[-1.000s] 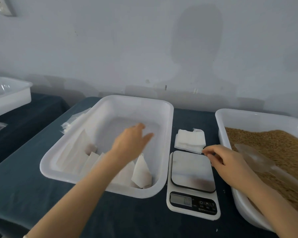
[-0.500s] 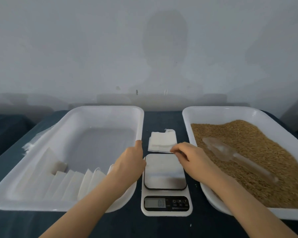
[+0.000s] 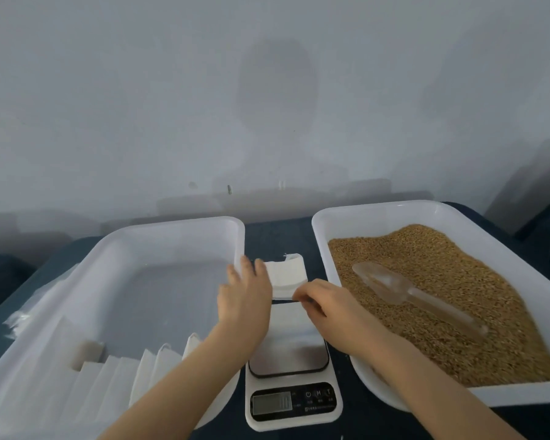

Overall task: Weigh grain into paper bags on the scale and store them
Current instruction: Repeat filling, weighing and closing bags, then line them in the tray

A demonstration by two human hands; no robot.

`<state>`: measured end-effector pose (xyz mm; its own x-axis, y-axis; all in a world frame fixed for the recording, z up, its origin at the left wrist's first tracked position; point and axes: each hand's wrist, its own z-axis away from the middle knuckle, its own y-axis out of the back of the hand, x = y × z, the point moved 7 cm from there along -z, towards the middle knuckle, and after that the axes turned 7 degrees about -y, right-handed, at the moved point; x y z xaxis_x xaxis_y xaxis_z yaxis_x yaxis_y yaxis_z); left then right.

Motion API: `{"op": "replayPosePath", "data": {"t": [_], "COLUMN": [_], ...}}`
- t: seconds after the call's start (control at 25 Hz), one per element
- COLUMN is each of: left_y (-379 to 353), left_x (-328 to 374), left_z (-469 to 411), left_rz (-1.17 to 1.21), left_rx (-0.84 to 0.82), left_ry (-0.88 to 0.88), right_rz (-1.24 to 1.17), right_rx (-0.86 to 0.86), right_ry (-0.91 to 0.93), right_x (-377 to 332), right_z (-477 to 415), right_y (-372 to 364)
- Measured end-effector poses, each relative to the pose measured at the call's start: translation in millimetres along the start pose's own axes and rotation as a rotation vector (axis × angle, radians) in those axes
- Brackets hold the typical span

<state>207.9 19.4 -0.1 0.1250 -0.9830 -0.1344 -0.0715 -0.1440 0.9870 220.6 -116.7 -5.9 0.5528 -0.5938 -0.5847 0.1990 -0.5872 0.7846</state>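
Several bags (image 3: 115,376) in left tub (image 3: 172,224), grain (image 3: 458,281), scoop (image 3: 385,284) in right tub (image 3: 378,207)

The nine o'clock tray (image 3: 178,224) and three o'clock tray (image 3: 378,207) are white; grain (image 3: 458,281) golden-brown; scale (image 3: 294,424) white with black panel (image 3: 318,401) and silvery platform (image 3: 292,354); paper bags (image 3: 288,273) white; surface (image 3: 277,236) dark teal.

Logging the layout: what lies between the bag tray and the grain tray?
Head view: the scale in front, the stack of paper bags behind it; left hand rests on the stack, right hand pinches its near edge.
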Motion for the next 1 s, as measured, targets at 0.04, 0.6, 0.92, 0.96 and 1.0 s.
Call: {"op": "replayPosePath", "data": {"t": [0.04,0.6,0.92,0.96,1.0], "left_y": [-1,-62,-69,-70,-69], "left_x": [10,46,44,44,43], "left_z": [-19,-96,-99,-99,-100], "left_rz": [-0.055,-0.061,-0.167,-0.169,-0.143], "left_rx": [0.009,-0.333,-0.301,-0.289,-0.276], "left_ry": [-0.091,-0.301,-0.326,-0.320,-0.303], "right_rz": [-0.008,-0.047,-0.079,-0.077,-0.077], "right_rx": [0.003,-0.015,-0.016,-0.017,-0.018], "right_ry": [0.004,0.011,-0.011,-0.010,-0.007], "right_x": [-1,1,1,1,1], "right_z": [0,1,2,2,2], "right_y": [0,-1,1,1,0]}}
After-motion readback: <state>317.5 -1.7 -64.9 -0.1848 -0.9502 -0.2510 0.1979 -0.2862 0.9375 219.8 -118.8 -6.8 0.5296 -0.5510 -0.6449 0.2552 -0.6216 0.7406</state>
